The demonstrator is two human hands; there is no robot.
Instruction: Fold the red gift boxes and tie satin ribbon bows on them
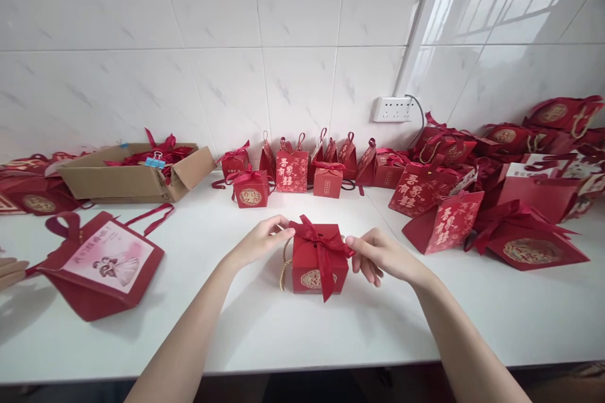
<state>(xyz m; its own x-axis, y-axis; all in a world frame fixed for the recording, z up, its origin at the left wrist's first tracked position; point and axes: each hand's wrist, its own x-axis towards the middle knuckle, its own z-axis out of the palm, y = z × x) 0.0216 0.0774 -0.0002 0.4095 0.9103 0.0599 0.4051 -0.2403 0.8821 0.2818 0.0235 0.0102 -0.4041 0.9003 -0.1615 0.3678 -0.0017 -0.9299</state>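
A small red gift box [307, 258] with a gold round emblem stands upright on the white table in front of me. A dark red satin ribbon [324, 249] is tied in a bow on its top, one tail hanging down the front. My left hand [267, 236] pinches the bow's left loop at the box's upper left corner. On the other side, my right hand [378, 255] has thumb and forefinger closed on the right loop, its other fingers curled loosely. A twisted gold cord [284, 271] hangs at the box's left side.
A red box with a couple's picture [108, 264] stands at left, near another person's hand [12, 272]. Behind are a cardboard box [118, 182] of ribbons and several small gift boxes [292, 171]. More red boxes [534, 245] crowd the right. A power strip [392, 109] is on the wall.
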